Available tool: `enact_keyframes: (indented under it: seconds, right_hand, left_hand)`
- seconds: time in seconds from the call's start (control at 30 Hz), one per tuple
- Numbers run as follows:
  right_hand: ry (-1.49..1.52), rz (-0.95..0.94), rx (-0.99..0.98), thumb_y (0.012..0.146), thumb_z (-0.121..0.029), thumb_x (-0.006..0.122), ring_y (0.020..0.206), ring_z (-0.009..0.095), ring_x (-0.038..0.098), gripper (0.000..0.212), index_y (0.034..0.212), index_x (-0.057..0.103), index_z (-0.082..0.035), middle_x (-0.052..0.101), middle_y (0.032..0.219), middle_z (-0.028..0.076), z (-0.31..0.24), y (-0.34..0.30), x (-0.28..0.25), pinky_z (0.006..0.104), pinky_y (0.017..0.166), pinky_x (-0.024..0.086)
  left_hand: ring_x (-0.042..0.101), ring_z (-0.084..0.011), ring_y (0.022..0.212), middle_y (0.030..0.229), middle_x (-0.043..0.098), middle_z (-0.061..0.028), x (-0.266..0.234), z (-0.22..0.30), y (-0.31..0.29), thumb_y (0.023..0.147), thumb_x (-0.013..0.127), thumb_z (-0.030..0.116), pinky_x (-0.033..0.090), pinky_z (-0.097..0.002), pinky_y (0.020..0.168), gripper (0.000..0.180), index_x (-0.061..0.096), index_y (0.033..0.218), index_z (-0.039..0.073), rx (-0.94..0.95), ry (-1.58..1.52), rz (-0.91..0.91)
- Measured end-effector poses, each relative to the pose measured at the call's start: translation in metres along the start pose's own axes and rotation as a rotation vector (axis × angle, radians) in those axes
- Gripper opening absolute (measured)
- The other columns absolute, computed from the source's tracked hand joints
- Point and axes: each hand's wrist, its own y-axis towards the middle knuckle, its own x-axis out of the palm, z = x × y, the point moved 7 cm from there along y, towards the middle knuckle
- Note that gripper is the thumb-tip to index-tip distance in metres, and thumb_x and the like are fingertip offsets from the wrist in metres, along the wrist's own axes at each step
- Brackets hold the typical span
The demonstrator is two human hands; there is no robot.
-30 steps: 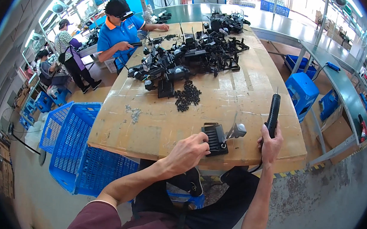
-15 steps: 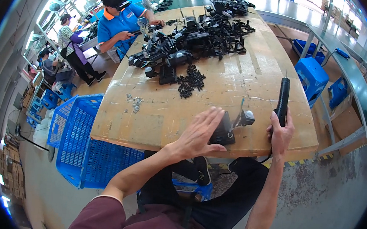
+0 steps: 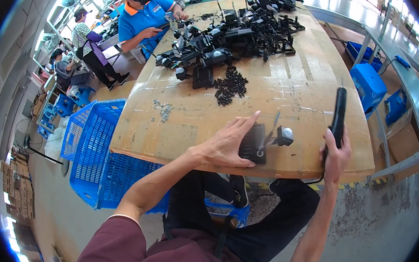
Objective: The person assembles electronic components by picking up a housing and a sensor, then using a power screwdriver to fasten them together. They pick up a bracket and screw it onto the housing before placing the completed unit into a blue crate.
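In my right hand (image 3: 337, 150) is a black electric screwdriver (image 3: 338, 110), its thin bit pointing to the far side and its cord trailing below my wrist. My left hand (image 3: 226, 141) rests on the bench with thumb and fingers spread along the left side of a flat black plastic panel (image 3: 254, 145). My thumb reaches the panel's near edge. Joined to the panel at its right is a small black sensor head (image 3: 284, 136) with a white dome, and a thin blurred upright piece stands between them. The screwdriver is apart from the panel.
Black screws or small parts (image 3: 230, 86) and silver screws (image 3: 163, 110) lie on the wooden bench (image 3: 184, 141). Beyond is a heap of black assemblies (image 3: 236, 34). A co-worker in blue (image 3: 144, 22) works far left. Blue crates (image 3: 96, 161) stand left, a blue stool (image 3: 368, 87) right.
My left hand has slid off the panel's top to its left edge, thumb and fingers spreading wider. The screwdriver appears farther right, while the whole view has shifted slightly.
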Motion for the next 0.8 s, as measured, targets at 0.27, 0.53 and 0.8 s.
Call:
enact_keyframes:
  seconds: [0.27, 0.53, 0.8]
  right_hand:
    - [0.02, -0.122, 0.315, 0.093, -0.007, 0.07, 0.053, 0.01, 0.056, 0.059, 0.147, 0.05, 0.005, 0.065, 0.091, 0.007, -0.024, -0.155, -0.007, 0.023, 0.044, 0.04]
    - [-0.19, -0.245, 0.417, 0.089, 0.001, 0.074, 0.061, 0.007, 0.055, 0.08, 0.162, 0.041, -0.001, 0.066, 0.091, 0.004, 0.008, -0.211, 0.017, 0.0226, 0.053, 0.045]
    - [-0.284, -0.144, 0.317, 0.092, -0.003, 0.075, 0.061, 0.007, 0.054, 0.075, 0.16, 0.044, 0.0, 0.064, 0.09, 0.003, 0.012, -0.218, 0.014, 0.0221, 0.053, 0.043]
  left_hand:
    - [0.035, -0.0387, 0.153, 0.169, 0.03, -0.0269, -0.037, -0.046, -0.052, 0.078, 0.09, 0.052, 0.028, -0.0498, 0.128, 0.131, 0.011, 0.169, 0.0, 0.09, 0.038, 0.325]
    - [0.072, -0.0237, 0.095, 0.12, 0.072, -0.0138, -0.085, -0.12, -0.061, 0.097, 0.071, 0.004, 0.058, -0.0335, 0.086, 0.027, 0.074, 0.123, -0.004, -0.112, -0.028, 0.654]
    - [0.066, -0.0349, 0.106, 0.107, 0.068, -0.0172, -0.071, -0.099, 0.005, 0.093, 0.069, 0.003, 0.055, -0.0422, 0.091, 0.02, 0.074, 0.111, -0.004, 0.107, 0.347, 0.509]
